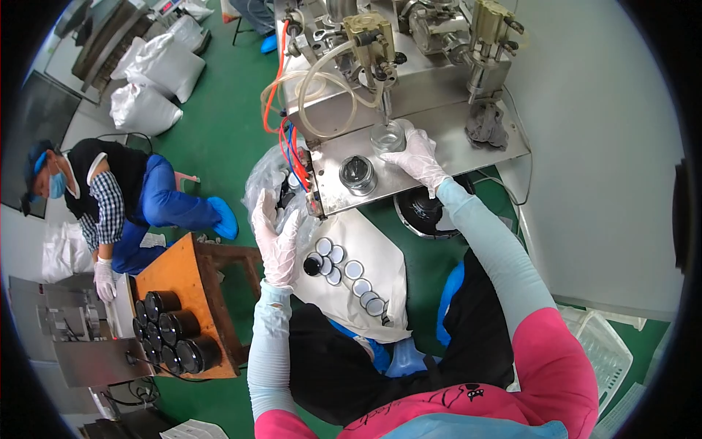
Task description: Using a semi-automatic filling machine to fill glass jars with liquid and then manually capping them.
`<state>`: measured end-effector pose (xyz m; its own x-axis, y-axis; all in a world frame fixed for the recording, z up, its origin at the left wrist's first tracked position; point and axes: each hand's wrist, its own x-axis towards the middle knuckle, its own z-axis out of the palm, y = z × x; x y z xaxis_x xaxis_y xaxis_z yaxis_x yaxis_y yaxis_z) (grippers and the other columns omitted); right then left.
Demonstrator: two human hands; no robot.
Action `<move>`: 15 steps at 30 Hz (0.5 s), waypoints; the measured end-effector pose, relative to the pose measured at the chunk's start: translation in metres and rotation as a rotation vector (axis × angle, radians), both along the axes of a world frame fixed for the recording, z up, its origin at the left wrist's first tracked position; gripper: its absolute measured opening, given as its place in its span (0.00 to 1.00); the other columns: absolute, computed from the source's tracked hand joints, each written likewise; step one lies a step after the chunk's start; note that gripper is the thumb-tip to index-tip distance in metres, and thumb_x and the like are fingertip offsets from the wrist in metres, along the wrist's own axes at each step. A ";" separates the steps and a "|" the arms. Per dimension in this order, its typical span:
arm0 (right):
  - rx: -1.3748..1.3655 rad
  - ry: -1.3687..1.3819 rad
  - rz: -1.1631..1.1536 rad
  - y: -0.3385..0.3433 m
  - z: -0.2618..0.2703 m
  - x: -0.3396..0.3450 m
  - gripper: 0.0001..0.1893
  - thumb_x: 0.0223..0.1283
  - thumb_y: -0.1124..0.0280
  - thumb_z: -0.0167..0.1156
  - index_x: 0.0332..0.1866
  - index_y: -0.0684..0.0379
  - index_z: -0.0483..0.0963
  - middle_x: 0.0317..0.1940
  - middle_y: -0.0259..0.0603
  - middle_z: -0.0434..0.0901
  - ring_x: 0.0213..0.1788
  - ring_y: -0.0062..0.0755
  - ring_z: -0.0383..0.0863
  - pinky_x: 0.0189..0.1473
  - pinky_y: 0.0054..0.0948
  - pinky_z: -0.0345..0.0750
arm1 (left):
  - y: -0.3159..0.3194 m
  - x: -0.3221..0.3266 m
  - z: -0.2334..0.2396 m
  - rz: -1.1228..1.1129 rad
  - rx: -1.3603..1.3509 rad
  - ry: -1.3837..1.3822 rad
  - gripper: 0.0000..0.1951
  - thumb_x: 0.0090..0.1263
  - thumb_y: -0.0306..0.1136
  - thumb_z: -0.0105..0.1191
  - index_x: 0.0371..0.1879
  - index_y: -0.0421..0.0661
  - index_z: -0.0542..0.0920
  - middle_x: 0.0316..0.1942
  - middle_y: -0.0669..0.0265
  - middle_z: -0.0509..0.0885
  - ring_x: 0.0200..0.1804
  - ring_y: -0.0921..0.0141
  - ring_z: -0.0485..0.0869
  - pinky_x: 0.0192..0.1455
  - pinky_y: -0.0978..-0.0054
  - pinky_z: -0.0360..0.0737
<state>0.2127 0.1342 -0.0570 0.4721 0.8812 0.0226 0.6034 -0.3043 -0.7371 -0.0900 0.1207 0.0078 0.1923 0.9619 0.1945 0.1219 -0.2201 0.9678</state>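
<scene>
My right hand [418, 155], in a white glove, grips a transparent glass jar [387, 138] from its right side. The jar is directly beneath the metal nozzle [386, 107] of a filling machine, and no dark contents show in it. On the steel plate [422, 164], to the left of that hand, stands a second glass jar [357, 174] with glossy black paste in it. My left hand [276, 241], also gloved, is held with fingers apart and nothing in them. It is in front of a transparent plastic bag [258, 184] containing lids.
Several white-lined lids [354, 269] lie on a white sheet [378, 236] before me. A pan of black paste [419, 214] sits under the plate. A grey rag [487, 127] lies at the plate's right. Leftward, filled black jars [181, 326] stand on a wooden table [164, 269] near a seated co-worker [118, 186].
</scene>
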 end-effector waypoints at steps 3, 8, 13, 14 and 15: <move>0.010 -0.013 0.006 -0.001 0.002 -0.001 0.45 0.33 0.50 0.72 0.63 0.50 0.65 0.52 0.52 0.74 0.61 0.47 0.68 0.63 0.42 0.58 | 0.003 -0.003 -0.007 -0.015 -0.016 0.024 0.37 0.61 0.30 0.61 0.68 0.40 0.58 0.67 0.55 0.62 0.69 0.63 0.61 0.72 0.65 0.54; 0.007 -0.017 -0.001 0.000 0.003 -0.002 0.43 0.33 0.50 0.72 0.62 0.49 0.66 0.52 0.51 0.74 0.60 0.47 0.68 0.63 0.42 0.59 | 0.002 0.000 -0.005 -0.017 -0.036 0.026 0.37 0.61 0.30 0.61 0.68 0.40 0.58 0.68 0.54 0.61 0.70 0.62 0.60 0.72 0.65 0.55; 0.023 -0.020 -0.011 0.000 0.001 -0.002 0.44 0.33 0.51 0.72 0.62 0.50 0.66 0.52 0.50 0.75 0.60 0.47 0.68 0.63 0.42 0.59 | 0.005 -0.002 -0.008 -0.017 -0.020 0.056 0.36 0.61 0.28 0.60 0.68 0.40 0.57 0.68 0.54 0.60 0.70 0.61 0.60 0.71 0.65 0.57; 0.019 -0.011 -0.011 -0.001 0.001 -0.002 0.45 0.32 0.52 0.73 0.63 0.51 0.65 0.53 0.50 0.74 0.61 0.47 0.68 0.63 0.42 0.60 | 0.006 -0.002 -0.009 -0.009 -0.026 0.041 0.36 0.61 0.30 0.61 0.68 0.40 0.58 0.67 0.55 0.61 0.69 0.62 0.61 0.71 0.65 0.56; 0.018 -0.013 -0.012 -0.002 0.000 0.000 0.45 0.32 0.52 0.73 0.63 0.51 0.65 0.53 0.50 0.74 0.61 0.47 0.68 0.63 0.42 0.60 | 0.007 -0.002 -0.011 -0.002 -0.031 0.023 0.37 0.61 0.32 0.62 0.68 0.40 0.58 0.66 0.56 0.62 0.69 0.63 0.61 0.72 0.65 0.55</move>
<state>0.2132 0.1325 -0.0568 0.4820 0.8750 0.0452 0.6096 -0.2979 -0.7346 -0.0919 0.1274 -0.0029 0.1986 0.9669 0.1601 0.1437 -0.1903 0.9712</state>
